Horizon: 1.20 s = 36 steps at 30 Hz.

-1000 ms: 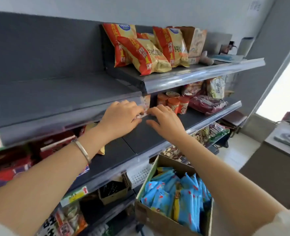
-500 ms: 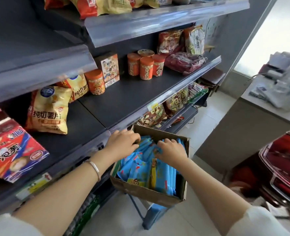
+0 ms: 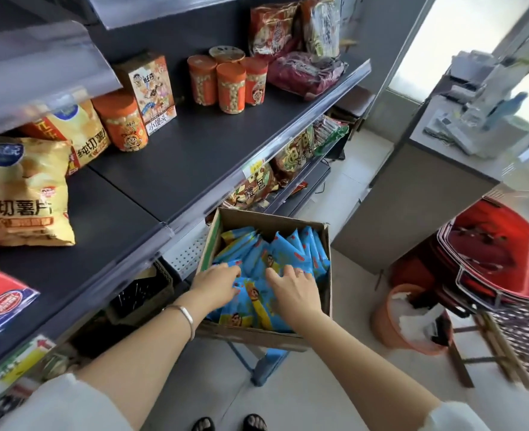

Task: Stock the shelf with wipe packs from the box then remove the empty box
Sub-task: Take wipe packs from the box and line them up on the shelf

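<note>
Dark grey shelf point(image 3: 195, 157) fills the left side. Its middle level is mostly bare, with chip bags point(image 3: 20, 194) at left and orange canisters point(image 3: 230, 85) at the back. Grey worktop point(image 3: 418, 181) at right, cluttered on top, items too blurred to name. Red baskets point(image 3: 490, 253) stacked low at right, orange bin point(image 3: 384, 318) just beside them on the floor. Cardboard box point(image 3: 266, 335), open-topped, sits on a blue stand point(image 3: 266, 365) just in front of the shelf, below the middle level's edge. Blue wipe packs point(image 3: 288, 253) fill the box, on edge at the far end, looser at the near end. Both hands are inside the box on the packs. Right hand point(image 3: 291, 290): fingers spread, resting on the packs, grip not closed on anything. Left hand point(image 3: 216, 284): fingers bent down among the packs with tips hidden, so cannot tell if the grip holds one. Thin silver bracelet point(image 3: 185, 315) on the left wrist.
</note>
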{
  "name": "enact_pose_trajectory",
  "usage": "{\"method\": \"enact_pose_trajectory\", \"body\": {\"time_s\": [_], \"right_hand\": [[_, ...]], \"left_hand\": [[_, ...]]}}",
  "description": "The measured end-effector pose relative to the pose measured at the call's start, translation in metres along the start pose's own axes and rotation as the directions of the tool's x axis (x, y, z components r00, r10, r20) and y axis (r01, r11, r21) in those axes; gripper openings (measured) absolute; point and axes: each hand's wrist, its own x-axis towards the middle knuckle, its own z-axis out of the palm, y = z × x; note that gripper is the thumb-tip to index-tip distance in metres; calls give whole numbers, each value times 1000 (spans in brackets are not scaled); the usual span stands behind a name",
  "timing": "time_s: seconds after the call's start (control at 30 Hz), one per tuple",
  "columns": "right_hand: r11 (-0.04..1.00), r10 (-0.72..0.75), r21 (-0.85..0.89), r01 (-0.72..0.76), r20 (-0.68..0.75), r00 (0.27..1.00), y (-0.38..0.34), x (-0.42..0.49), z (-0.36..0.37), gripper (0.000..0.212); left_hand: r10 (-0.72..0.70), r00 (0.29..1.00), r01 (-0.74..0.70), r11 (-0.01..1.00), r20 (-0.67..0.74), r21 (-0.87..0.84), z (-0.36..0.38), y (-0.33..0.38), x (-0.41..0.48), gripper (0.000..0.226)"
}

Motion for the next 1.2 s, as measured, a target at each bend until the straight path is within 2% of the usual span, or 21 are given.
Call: {"method": "enact_pose_trajectory", "body": {"time_s": [0.1,0.17,0.2,0.27,0.37,0.43,0.53,0.67,0.73,0.87,0.97,1.13,1.2], "right_hand": [[986,42,162,-48,42,998,2,-7,12,65],[975,93,201,-97,26,995,2,-10,17,72],[970,116,214,-118,20,993,2,-12,18,72],[956,151,252,-149,9,988,2,-13,20,66],[914,176,364,-178,37,984,5,-13,24,37],[894,196,398,-205,64,978,6,-14,25,21],[868,240,424,-258,97,966,9,-13,19,16],[840,252,464,-283,129,959,10,-11,4,17],[813,255,507,-286,131,958,10,-9,-5,21],[808,235,545,-225,54,971,12,-1,-31,31],[764,227,627,-149,-46,973,16,10,-62,29],[629,168,769,118,-282,945,15,21,-129,32],[540,134,799,264,-392,910,6,19,-159,23]], "left_hand": [[-85,992,92,993,96,-76,18,-5,14,46],[-138,974,183,948,181,-261,30,-4,22,63],[-153,962,229,902,226,-366,36,-3,25,69],[-187,949,287,850,255,-441,47,-1,29,70],[-219,968,247,913,121,-325,58,0,30,45],[-187,981,195,941,59,-277,55,0,27,27],[-145,989,150,961,40,-234,42,-1,20,16],[-141,990,137,981,-27,-137,6,-13,5,23],[-115,989,100,983,-93,-153,-14,-18,-4,23],[-101,968,51,975,-228,-214,-59,-22,-24,28],[-128,919,27,964,-373,-264,-97,-25,-43,31],[-196,782,-35,934,-592,-355,-166,-19,-101,28],[-217,702,-34,941,-678,-336,-190,-18,-131,29]]}}
